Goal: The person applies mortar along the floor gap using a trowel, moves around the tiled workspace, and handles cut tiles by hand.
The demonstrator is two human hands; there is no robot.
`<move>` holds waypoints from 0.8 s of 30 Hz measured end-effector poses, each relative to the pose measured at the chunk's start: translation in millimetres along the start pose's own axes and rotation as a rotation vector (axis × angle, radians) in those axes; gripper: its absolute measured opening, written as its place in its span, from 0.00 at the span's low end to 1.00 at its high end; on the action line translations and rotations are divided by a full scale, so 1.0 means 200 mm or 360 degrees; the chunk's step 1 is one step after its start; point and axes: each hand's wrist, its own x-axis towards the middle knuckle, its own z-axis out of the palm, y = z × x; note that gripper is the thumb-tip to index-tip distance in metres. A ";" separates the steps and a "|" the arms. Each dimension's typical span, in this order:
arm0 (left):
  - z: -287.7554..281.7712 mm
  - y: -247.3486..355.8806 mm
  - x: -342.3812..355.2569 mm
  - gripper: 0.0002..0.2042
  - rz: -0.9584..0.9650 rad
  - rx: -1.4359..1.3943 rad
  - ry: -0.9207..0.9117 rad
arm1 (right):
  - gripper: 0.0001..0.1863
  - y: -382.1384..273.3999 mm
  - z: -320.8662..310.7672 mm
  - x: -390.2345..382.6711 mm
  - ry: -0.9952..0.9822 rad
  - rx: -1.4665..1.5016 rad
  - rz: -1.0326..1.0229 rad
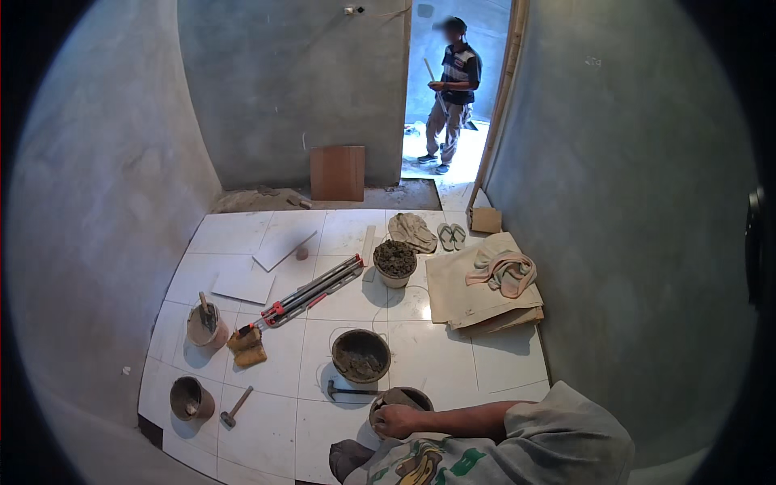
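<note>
My right hand [396,421] reaches in from the lower right, its fingers curled closed at the near side of a dark bucket [423,397]. Whatever lies inside the fist is hidden. A flat grey piece [398,396] shows within that bucket, just beyond my knuckles. Close by on the left, a black-handled hammer [356,391] lies on the tiles. Beyond it stands a wider black bucket [361,356] with wet grey mortar in the bottom. My left hand does not show.
A pail [395,271] heaped with dark mortar stands farther off. Left are a red-grey tile cutter [314,291], yellow sponges [247,347], a mallet [236,407] and two buckets [207,326]. Cardboard [453,283] lies right. In the doorway a person [454,93] holds a stick.
</note>
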 end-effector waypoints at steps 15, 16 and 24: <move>0.36 -0.39 -0.82 0.14 -0.1226 -0.0400 -0.0308 | 0.14 0.00 0.03 0.17 -0.0193 -0.0271 0.0099; 0.37 -0.42 -0.87 0.14 -0.1298 -0.0407 -0.0316 | 0.14 -0.01 0.05 0.18 -0.0166 -0.0283 0.0082; -0.27 -0.27 -1.09 0.14 -0.0946 -0.0261 -0.0312 | 0.13 0.16 -0.08 0.22 0.0091 -0.0167 0.0093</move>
